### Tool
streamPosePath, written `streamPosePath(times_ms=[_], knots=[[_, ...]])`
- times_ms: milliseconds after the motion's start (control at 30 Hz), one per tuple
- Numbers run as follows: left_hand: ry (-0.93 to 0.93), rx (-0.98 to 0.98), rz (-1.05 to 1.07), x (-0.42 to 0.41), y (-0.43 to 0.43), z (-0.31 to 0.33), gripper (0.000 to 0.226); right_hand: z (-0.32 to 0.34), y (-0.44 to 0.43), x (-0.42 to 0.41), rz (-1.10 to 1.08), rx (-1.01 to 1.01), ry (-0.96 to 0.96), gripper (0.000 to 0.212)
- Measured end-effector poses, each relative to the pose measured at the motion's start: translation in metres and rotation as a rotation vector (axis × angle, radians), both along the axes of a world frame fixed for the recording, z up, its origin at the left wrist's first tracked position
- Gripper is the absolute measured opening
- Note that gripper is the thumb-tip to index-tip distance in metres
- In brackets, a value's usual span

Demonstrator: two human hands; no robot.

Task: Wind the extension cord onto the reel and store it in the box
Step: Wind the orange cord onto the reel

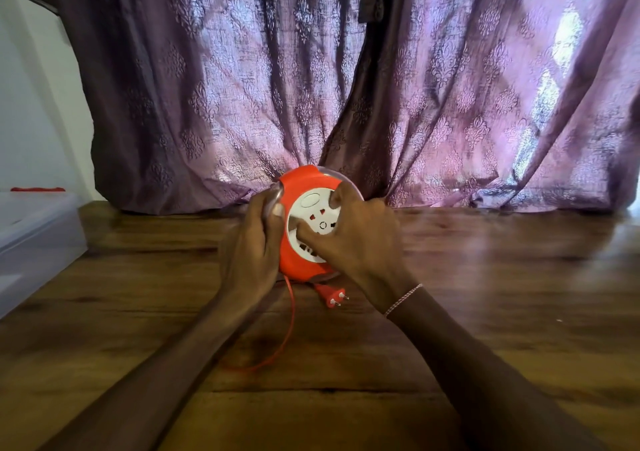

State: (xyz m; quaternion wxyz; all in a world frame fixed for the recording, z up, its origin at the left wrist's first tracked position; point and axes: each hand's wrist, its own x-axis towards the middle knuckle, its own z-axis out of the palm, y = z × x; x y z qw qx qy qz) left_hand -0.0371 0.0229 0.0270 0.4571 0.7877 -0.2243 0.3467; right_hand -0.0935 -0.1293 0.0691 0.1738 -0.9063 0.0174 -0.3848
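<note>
An orange reel (302, 187) with a white socket face stands on edge above the wooden table (485, 277), held between both hands. My left hand (252, 243) grips its left rim. Over the white face lies my right hand (360, 239), fingers pressed into it. A thin orange cord (290, 319) hangs from the reel's underside and loops down onto the table. The orange two-pin plug (331, 296) lies on the table just below the reel.
A clear plastic box (38, 239) sits at the table's left edge, with something red behind it. A purple patterned curtain (381, 87) hangs along the table's far side, right behind the reel.
</note>
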Motion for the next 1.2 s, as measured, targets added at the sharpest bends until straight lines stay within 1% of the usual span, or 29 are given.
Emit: streamPosePath(times_ms=[100, 200, 300, 400, 467, 533, 633, 700, 767, 833, 900, 967, 1033, 1100, 1200], knots=[[-0.004, 0.012, 0.021, 0.000, 0.000, -0.001, 0.045, 0.001, 0.001, 0.001, -0.055, 0.087, 0.015, 0.073], [-0.002, 0.008, 0.020, 0.001, 0.001, -0.001, 0.047, 0.000, -0.003, 0.003, -0.091, 0.043, 0.015, 0.072], [-0.004, -0.015, 0.020, 0.000, 0.002, 0.001, 0.049, 0.002, -0.008, 0.003, -0.071, -0.099, -0.016, 0.066], [-0.002, -0.071, 0.019, 0.000, 0.004, 0.005, 0.049, 0.007, -0.017, 0.001, 0.083, -0.215, -0.094, 0.055], [0.004, -0.103, 0.021, 0.002, 0.007, 0.007, 0.049, 0.008, -0.025, 0.003, 0.180, -0.361, -0.119, 0.050], [0.010, -0.110, 0.035, 0.004, 0.009, 0.007, 0.047, 0.008, -0.032, 0.004, 0.250, -0.516, -0.097, 0.051], [0.033, -0.117, 0.031, 0.005, 0.009, 0.005, 0.046, 0.008, -0.037, 0.004, 0.240, -0.675, -0.079, 0.052], [0.052, -0.109, 0.015, 0.004, 0.007, 0.004, 0.048, 0.008, -0.037, 0.004, 0.227, -0.715, -0.079, 0.049], [0.054, -0.091, -0.003, 0.004, 0.006, 0.003, 0.048, 0.008, -0.037, 0.005, 0.222, -0.709, -0.076, 0.050], [0.037, -0.066, -0.006, 0.003, 0.005, 0.002, 0.046, 0.007, -0.037, 0.004, 0.220, -0.701, -0.087, 0.058], [0.030, -0.050, 0.001, 0.002, 0.004, 0.001, 0.044, 0.005, -0.035, 0.003, 0.211, -0.646, -0.134, 0.059], [0.035, -0.071, -0.002, 0.002, 0.004, 0.001, 0.043, 0.004, -0.028, 0.003, 0.181, -0.528, -0.177, 0.061], [0.039, -0.086, 0.001, 0.002, 0.003, 0.002, 0.043, 0.000, -0.018, 0.004, 0.116, -0.399, -0.167, 0.066], [0.029, -0.079, 0.007, 0.000, 0.001, 0.002, 0.044, -0.003, -0.006, 0.002, 0.050, -0.253, -0.125, 0.066], [0.010, -0.044, 0.019, -0.003, 0.000, 0.002, 0.045, -0.002, 0.003, 0.001, 0.027, 0.059, -0.033, 0.063]])
